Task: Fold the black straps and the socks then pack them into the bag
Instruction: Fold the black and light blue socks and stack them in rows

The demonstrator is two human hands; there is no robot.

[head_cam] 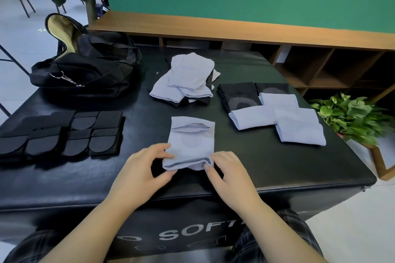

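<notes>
The left hand and the right hand each pinch the near edge of a light blue sock with their fingers, and the sock lies flat in the middle of the black surface. If one hand pulls harder than the other, the sock could fold crooked or slide toward the neat folded socks at 2 o'clock and mess them up. The black bag sits open at 10 o'clock, the black straps lie at 9 o'clock, and I cannot tell what is inside the bag.
</notes>
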